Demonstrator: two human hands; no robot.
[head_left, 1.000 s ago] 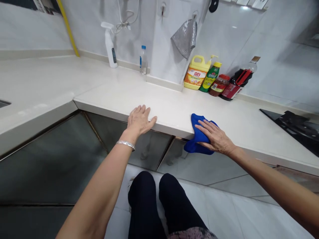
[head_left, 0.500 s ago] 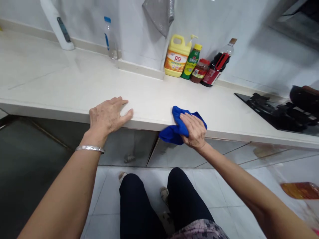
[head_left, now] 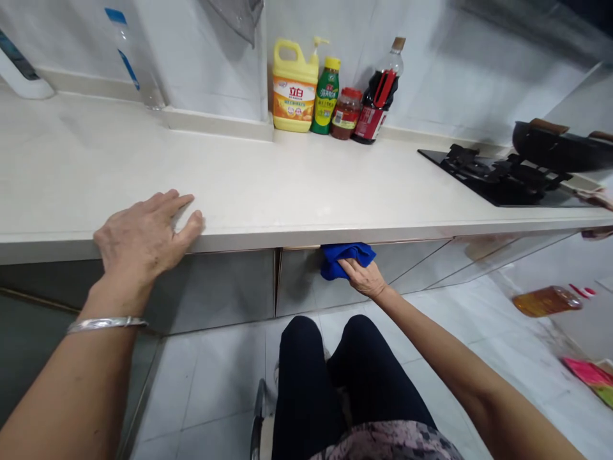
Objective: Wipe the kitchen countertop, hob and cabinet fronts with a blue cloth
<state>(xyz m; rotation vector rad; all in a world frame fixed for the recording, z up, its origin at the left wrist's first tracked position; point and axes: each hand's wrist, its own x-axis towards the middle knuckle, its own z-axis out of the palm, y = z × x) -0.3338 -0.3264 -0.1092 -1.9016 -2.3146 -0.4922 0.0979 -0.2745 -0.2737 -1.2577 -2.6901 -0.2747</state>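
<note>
My left hand rests on the front edge of the white countertop, fingers spread and nothing in it. Below the counter's lip, my right hand presses a crumpled blue cloth against the top of a grey cabinet door. Its fingers are bent over the cloth, and part of the cloth hangs past them to the left.
Against the wall stand a yellow detergent jug, a green bottle, a red-lidded jar and a dark sauce bottle. A gas stove with a wok is at right. An oil bottle is lower right.
My right hand has moved with the blue cloth from the counter's top edge down to the cabinet front. My left hand still lies on the counter edge. The view has shifted right.
</note>
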